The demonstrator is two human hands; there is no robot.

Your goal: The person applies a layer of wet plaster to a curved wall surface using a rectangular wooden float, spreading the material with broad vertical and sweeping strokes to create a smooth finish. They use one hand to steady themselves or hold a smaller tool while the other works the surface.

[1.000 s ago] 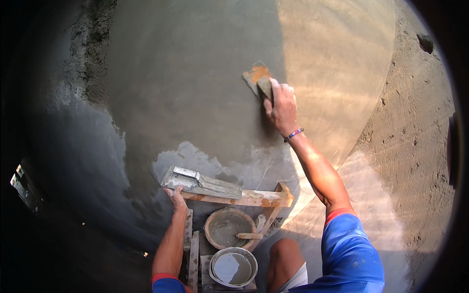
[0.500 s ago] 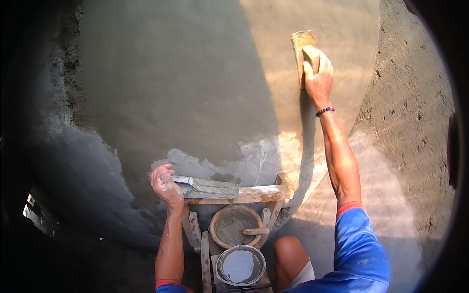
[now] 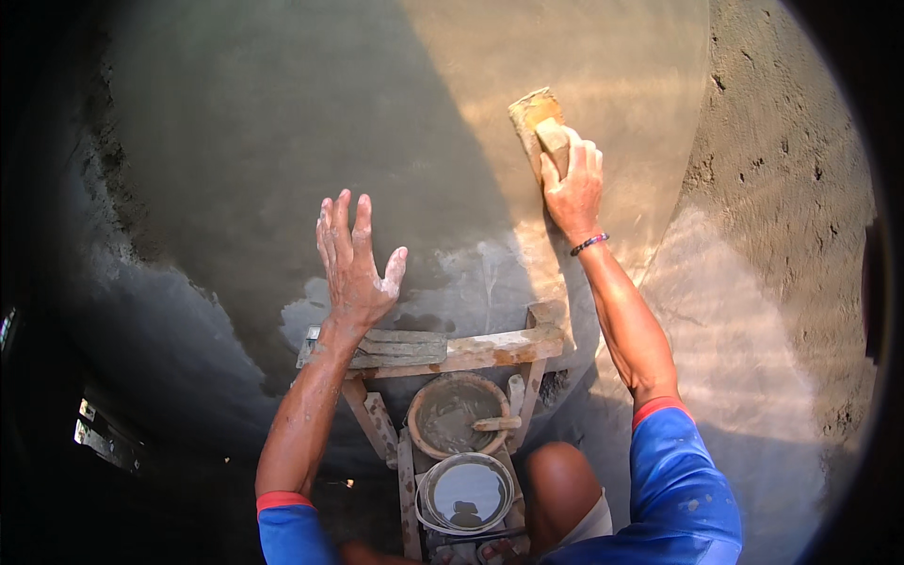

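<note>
My right hand grips a plasterer's float by its block handle. The float's flat board, caked with mortar, lies tilted against the smooth grey plaster wall, in its sunlit part. Lower and to the left, my left hand is raised with fingers spread and nothing in it. Pale plaster marks its fingertips and thumb; whether it touches the wall I cannot tell. Below that hand, a long mortar-coated grey tool lies on a wooden rail, its left part behind my forearm.
Under the rail, a wooden stand holds a round mortar bowl with a wooden-handled tool in it. Nearer to me is a bucket of water, close to my knee. Rougher plaster covers the wall at right.
My left hand has left the grey tool on the rail and risen, opening its fingers. The float in my right hand has shifted left and slightly down, tilting further left.
</note>
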